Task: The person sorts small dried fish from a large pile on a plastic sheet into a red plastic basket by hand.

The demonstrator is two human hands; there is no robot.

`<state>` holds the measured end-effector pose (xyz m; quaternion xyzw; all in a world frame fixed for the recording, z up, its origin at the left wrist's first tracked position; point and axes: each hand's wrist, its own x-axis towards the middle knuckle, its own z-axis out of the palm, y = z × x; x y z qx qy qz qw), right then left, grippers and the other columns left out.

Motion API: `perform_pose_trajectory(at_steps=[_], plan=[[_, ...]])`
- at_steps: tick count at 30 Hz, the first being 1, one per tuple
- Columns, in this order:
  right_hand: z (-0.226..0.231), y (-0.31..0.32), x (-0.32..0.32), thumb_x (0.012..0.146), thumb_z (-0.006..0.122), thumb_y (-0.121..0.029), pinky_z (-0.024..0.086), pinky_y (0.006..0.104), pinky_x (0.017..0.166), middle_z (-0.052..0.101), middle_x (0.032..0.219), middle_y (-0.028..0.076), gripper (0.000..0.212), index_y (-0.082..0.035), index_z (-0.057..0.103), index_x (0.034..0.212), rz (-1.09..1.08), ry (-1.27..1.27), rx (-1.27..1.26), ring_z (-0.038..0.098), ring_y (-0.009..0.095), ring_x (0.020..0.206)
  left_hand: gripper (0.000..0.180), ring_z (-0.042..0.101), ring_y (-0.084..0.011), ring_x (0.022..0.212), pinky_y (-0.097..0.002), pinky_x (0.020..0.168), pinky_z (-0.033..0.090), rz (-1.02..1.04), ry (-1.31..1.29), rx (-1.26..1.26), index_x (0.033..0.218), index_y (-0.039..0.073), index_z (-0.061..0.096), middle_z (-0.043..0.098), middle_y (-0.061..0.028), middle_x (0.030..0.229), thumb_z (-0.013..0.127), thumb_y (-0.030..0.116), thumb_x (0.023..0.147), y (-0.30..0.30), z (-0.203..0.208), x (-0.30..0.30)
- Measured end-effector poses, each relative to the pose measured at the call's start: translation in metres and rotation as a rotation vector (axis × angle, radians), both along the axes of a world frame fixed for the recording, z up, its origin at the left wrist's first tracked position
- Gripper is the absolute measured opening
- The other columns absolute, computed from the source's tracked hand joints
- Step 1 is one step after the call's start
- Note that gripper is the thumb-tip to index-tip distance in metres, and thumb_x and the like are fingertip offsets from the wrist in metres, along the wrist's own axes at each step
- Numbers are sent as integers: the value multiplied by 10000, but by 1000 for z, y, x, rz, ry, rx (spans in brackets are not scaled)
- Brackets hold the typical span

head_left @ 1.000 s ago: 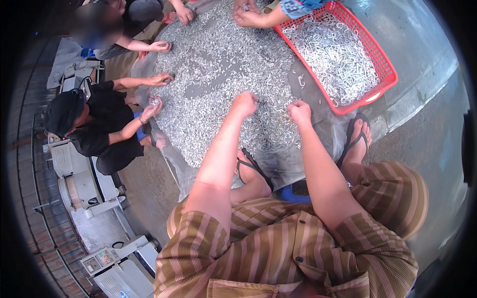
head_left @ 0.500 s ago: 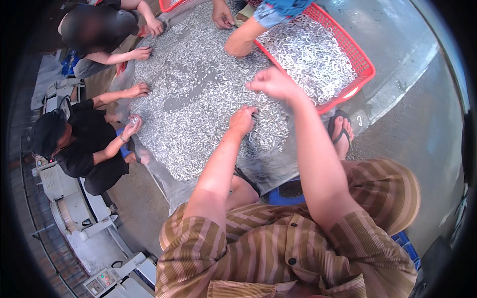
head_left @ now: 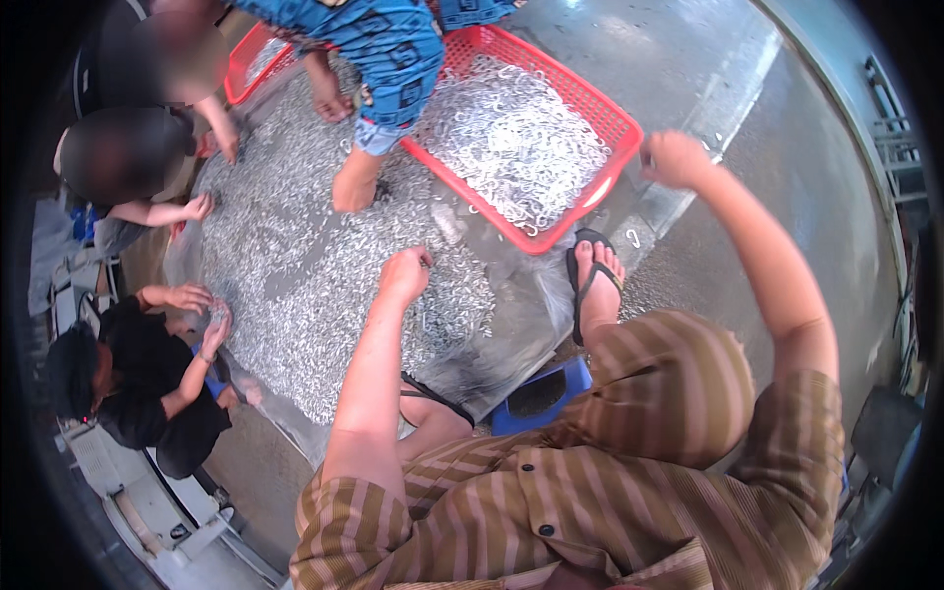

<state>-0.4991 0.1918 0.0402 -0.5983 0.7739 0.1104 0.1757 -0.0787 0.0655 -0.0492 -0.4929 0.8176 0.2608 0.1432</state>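
A broad layer of small silvery metal pieces (head_left: 344, 324), several of them hook-shaped, covers a sheet on the floor. My left hand (head_left: 403, 276) is closed just over its right part, fingers curled down; whatever they pinch is too small to make out. Stretched far out to the right, my right hand (head_left: 676, 160) is raised beside the corner of a red plastic basket (head_left: 621, 147). Its fingers are closed, slightly blurred, and what they hold is hidden. Inside the basket lie larger shiny metal hooks (head_left: 536, 143). A pale crumpled lump (head_left: 449, 223) lies between my left hand and the basket.
A person in a blue patterned garment (head_left: 388, 59) reaches into the pieces ahead. Other people sit along the left, one in black (head_left: 147, 344) with cupped hands. Near my sandalled foot (head_left: 598, 280) lies one loose hook (head_left: 633, 238). A blue stool (head_left: 541, 396) and a second red basket (head_left: 258, 64) also show.
My right hand has swung from over the pile to the right, past the basket. My left hand stays over the pieces. The view has turned rightward, and the person in black has brought both hands together.
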Motion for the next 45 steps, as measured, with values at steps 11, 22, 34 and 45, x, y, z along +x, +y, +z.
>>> perform_pose_trajectory(at_steps=[11,22,34,45], plan=[[-149,93,39,662,752,-185,486,427,749,642,934,152,401,-64,535,976,-493,-256,-156,612,334,893,166,611,-334,857,-413,787,488,123,211,-274,872,85,699,615,-160,919,599,80,739,-9,-50,-62],[-160,100,43,695,707,-112,480,427,732,633,854,153,202,-29,577,825,-465,-274,-260,606,352,857,130,615,-255,822,-364,719,511,176,304,-341,847,78,650,626,-90,925,669,94,719,-8,-75,-93],[-61,20,42,723,634,-71,446,313,633,536,721,115,162,-10,544,843,-574,-501,-915,537,207,661,143,574,-74,660,-232,620,483,526,1312,143,868,16,627,643,-43,769,697,33,744,-28,-1,-88],[-64,7,94,716,676,-107,414,396,891,525,1114,137,290,-65,586,989,-172,-467,-804,495,333,1068,119,602,-325,848,-398,782,480,134,276,-261,817,78,676,617,-128,898,684,121,707,-15,-77,-62]])
